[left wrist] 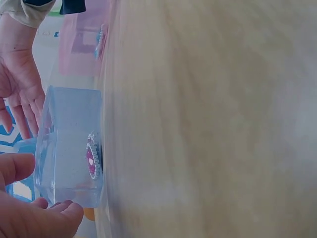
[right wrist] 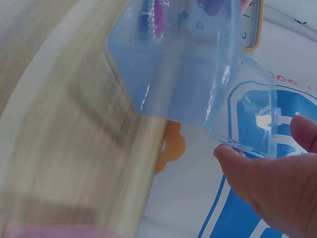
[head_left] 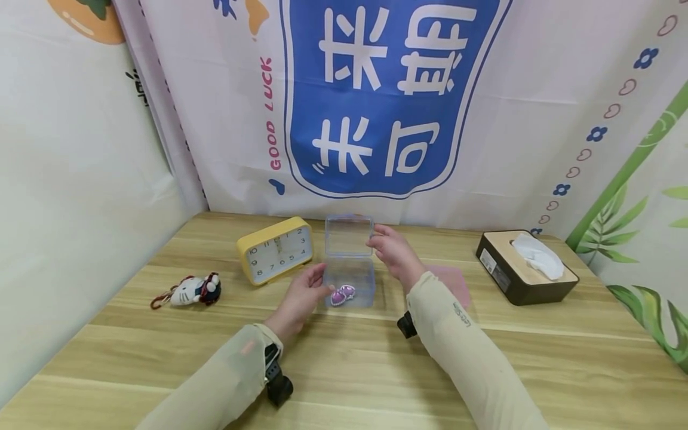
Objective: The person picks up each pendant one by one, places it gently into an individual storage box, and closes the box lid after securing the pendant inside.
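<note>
A clear plastic box (head_left: 349, 269) stands on the table with its hinged lid (head_left: 349, 236) raised at the back. Inside, near the front left corner, lies a purple jewelled ornament (head_left: 343, 294) with a white beaded edge. My left hand (head_left: 303, 295) holds the box by its left wall, thumb near the rim and fingers (left wrist: 62, 213) along the outside. At the lid's right edge, my right hand (head_left: 395, 248) grips with thumb and fingers (right wrist: 233, 161) on either side.
A yellow-framed clock (head_left: 276, 248) stands left of the box, with a white cat plush keychain (head_left: 190, 291) farther left. Partly behind the right forearm sits a pink translucent box (head_left: 454, 285), a beaded blue ornament (left wrist: 100, 42) at it. A tissue box (head_left: 524, 269) is at the right.
</note>
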`<state>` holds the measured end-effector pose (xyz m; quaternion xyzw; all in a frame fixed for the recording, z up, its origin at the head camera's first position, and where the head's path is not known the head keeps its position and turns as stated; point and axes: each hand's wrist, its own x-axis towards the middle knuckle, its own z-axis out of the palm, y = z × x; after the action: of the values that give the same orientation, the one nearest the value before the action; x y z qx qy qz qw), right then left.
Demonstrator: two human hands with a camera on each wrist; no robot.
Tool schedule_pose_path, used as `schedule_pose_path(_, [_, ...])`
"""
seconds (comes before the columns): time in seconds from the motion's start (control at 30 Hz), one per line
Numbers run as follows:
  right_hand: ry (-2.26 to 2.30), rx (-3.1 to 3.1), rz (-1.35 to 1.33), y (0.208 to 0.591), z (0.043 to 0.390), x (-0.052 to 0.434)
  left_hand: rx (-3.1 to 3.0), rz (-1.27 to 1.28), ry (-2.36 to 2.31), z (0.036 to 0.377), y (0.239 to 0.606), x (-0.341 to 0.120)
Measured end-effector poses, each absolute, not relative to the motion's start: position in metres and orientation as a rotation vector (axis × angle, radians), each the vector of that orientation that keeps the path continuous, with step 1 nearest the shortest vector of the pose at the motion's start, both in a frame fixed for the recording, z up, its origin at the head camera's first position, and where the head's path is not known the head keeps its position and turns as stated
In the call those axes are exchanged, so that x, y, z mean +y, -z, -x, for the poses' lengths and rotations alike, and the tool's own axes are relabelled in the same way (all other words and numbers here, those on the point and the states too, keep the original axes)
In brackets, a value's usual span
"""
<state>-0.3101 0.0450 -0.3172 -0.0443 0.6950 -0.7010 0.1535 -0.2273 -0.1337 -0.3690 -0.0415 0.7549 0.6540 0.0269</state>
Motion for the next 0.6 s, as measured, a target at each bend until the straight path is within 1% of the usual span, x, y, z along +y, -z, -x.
schedule_pose_path(0.6, [1.970, 2.019, 0.200, 0.316, 0.277, 0.050, 2.400, 0.139, -1.956, 0.227, 0.369, -0.130])
